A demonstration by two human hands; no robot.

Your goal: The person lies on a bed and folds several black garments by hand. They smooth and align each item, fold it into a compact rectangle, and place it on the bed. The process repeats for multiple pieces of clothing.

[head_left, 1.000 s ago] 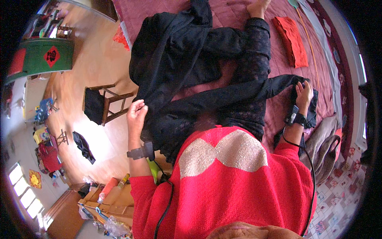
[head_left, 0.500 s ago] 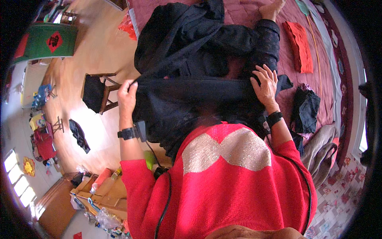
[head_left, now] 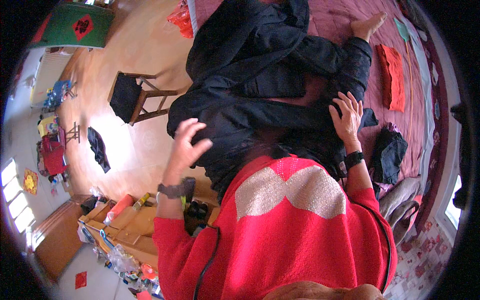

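A black garment (head_left: pixel 240 55), in loose folds, lies over my lap and the bed in front of me. My left hand (head_left: pixel 185 147) is raised near its left part, fingers apart, holding nothing. My right hand (head_left: pixel 348 119) rests with spread fingers on the dark cloth by my bent right leg. That leg, in dark trousers, ends in a bare foot (head_left: pixel 369 26) on the bed. Where the garment ends and my trousers begin is hard to tell.
The bed has a mauve quilted cover (head_left: pixel 330 20). At the right lie a folded orange-red cloth (head_left: pixel 391 77), a thin stick (head_left: pixel 409 90) and a heap of dark clothes (head_left: pixel 390 155). A dark-seated wooden stool (head_left: pixel 127 97) stands on the floor; a wooden cabinet (head_left: pixel 132 225) is at lower left.
My left hand has let go of the black garment's edge and moved inward, fingers opening. The stretched cloth has slackened into folds. My right hand stays on the cloth; the view has shifted.
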